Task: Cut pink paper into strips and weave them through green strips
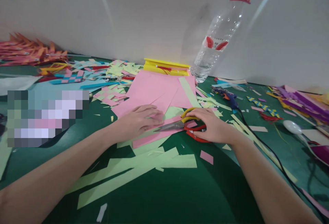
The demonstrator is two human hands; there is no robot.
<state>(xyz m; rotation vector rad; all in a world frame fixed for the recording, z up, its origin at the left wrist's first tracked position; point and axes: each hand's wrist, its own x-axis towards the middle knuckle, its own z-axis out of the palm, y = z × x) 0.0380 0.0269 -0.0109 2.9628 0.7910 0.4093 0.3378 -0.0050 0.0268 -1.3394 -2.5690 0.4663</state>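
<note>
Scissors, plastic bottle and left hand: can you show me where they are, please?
Scissors (181, 125): head view, on the metal near where the blades join.
Plastic bottle (216, 43): head view, on its red and white label.
Left hand (137, 122): head view, on the back of the hand.

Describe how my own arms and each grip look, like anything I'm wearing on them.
Both the left forearm and right forearm are bare and slender, with no sleeves in view. The left grip and right grip are ungloved human hands. I see no watch, bracelet or ring.
</note>
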